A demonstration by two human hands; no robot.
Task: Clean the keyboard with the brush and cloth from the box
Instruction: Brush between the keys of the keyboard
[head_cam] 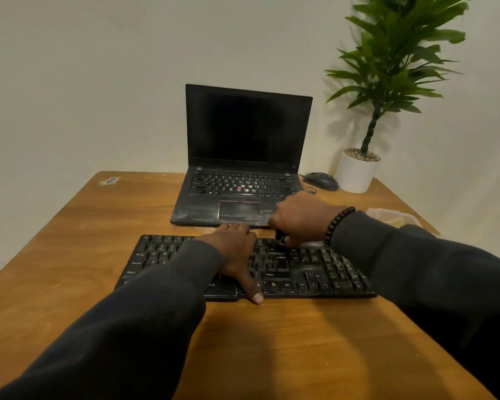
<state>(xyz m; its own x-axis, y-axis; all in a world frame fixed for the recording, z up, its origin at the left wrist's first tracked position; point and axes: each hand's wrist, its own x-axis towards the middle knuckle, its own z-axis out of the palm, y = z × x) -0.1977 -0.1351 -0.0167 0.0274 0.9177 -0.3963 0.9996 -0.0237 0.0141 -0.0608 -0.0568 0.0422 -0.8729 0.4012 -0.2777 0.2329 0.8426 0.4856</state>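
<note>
Here left hand flat on keyboard; right hand grips brush.

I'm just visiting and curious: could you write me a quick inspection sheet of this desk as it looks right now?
Surface: wooden table, worn patch at its far left corner.
Job's things: black keyboard, dusty; dark brush at its top rows; clear box at the right edge, contents unclear; cloth not seen.
Clutter: open laptop, screen dark, smudged palm rest; mouse.
Grippers: left hand flat on the keyboard; right hand closed on the brush, beaded bracelet at the wrist.
Cables: thin mouse cable beside the laptop.
Surroundings: potted plant, plain wall.
</note>
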